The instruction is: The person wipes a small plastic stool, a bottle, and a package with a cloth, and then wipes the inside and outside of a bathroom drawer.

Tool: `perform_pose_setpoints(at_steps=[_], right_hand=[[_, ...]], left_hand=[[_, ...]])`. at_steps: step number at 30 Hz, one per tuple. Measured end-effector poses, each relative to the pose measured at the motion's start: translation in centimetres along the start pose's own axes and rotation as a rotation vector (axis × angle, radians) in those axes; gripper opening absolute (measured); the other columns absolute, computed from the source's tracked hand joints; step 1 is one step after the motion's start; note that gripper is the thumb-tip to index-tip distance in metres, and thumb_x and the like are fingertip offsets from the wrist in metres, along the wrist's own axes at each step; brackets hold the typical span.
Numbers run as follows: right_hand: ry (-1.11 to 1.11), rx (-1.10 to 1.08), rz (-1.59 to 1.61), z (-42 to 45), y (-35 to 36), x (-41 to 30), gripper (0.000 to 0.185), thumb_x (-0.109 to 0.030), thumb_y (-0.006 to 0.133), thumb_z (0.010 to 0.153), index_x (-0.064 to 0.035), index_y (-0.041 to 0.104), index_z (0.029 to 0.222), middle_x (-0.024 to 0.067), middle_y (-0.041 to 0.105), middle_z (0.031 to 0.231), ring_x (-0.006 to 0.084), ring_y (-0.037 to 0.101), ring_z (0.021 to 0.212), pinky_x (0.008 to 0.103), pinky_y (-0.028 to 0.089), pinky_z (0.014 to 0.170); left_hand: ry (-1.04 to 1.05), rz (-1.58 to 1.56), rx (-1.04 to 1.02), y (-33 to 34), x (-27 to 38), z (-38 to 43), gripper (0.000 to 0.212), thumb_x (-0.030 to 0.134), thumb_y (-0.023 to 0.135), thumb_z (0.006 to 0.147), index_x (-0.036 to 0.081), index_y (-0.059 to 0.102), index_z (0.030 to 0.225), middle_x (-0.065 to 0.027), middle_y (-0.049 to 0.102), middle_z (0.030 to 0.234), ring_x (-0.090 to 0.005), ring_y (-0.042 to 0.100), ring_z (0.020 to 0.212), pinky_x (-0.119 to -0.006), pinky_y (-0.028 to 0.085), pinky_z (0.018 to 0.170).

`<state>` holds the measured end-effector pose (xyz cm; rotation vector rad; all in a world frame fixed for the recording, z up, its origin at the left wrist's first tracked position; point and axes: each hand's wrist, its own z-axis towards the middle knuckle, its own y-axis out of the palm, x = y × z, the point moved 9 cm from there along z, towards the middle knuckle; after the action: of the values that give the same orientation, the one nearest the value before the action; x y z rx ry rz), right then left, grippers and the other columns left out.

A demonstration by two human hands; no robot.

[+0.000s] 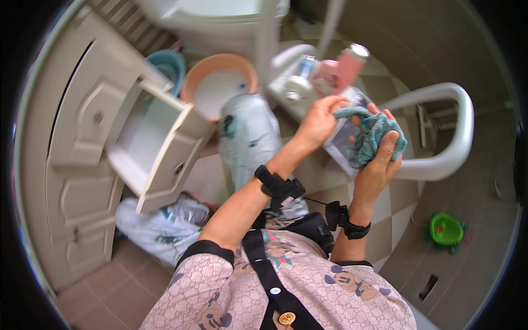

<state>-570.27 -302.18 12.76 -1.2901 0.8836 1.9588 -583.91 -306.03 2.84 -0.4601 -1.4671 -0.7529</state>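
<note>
A crumpled blue-green cloth is bunched up in my right hand, its thumb pressed across the front and the fingers behind it. My left hand pinches a twisted end of the same cloth between thumb and fingers. Just beyond my hands, a pink bottle with a silvery cap and a white bottle stand on a white shelf; both are blurred. Partly behind the cloth and my hands is a clear plastic container.
At left, a pale cabinet's drawer is pulled out. An orange basin and a blue basin stand beyond it. A curved white rail juts out at right. A green toy-like holder is on the tiled wall.
</note>
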Motion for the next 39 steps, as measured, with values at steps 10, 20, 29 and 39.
perform_pose_setpoints(at_steps=[10, 20, 29, 39], right_hand=[[0.006, -0.866, -0.081, -5.5, 23.1, 4.4, 0.049, 0.005, 0.053, 0.081, -0.0065, 0.047, 0.128, 0.0092, 0.057, 0.109, 0.0143, 0.054, 0.105, 0.0295, 0.041, 0.093], [-0.697, -1.41, -0.211, -25.2, 32.6, 3.6, 0.053, 0.006, 0.05, 0.074, 0.0029, 0.048, 0.127, 0.0213, 0.047, 0.134, 0.0379, 0.036, 0.133, 0.0492, 0.023, 0.112], [-0.686, -1.116, -0.439, -13.7, 31.5, 5.4, 0.064, 0.021, 0.039, 0.062, -0.0011, 0.055, 0.12, 0.0178, 0.05, 0.133, 0.0367, 0.038, 0.132, 0.0474, 0.026, 0.111], [-0.773, -1.602, -0.241, -29.6, 33.8, 1.8, 0.055, 0.003, 0.059, 0.066, 0.0037, 0.055, 0.121, 0.0199, 0.048, 0.135, 0.0341, 0.039, 0.132, 0.0468, 0.027, 0.112]], left_hand=[[-0.04, -0.19, 0.376, -24.7, 13.5, -20.7, 0.045, 0.029, 0.053, 0.095, -0.003, 0.049, 0.127, -0.0169, 0.06, 0.116, -0.0212, 0.062, 0.099, -0.032, 0.053, 0.083], [0.075, -0.214, 1.151, -38.0, 14.4, -40.8, 0.045, 0.029, 0.05, 0.098, -0.003, 0.047, 0.13, -0.013, 0.058, 0.118, -0.0172, 0.058, 0.102, -0.03, 0.049, 0.086], [0.166, -0.248, 0.97, -38.2, 14.3, -38.8, 0.042, 0.027, 0.049, 0.098, -0.003, 0.049, 0.128, -0.0128, 0.06, 0.116, -0.0168, 0.059, 0.102, -0.03, 0.05, 0.085], [0.117, -0.329, 1.019, -39.1, 11.4, -40.9, 0.044, 0.029, 0.05, 0.098, -0.003, 0.049, 0.128, -0.0125, 0.059, 0.115, -0.0173, 0.059, 0.101, -0.031, 0.05, 0.086]])
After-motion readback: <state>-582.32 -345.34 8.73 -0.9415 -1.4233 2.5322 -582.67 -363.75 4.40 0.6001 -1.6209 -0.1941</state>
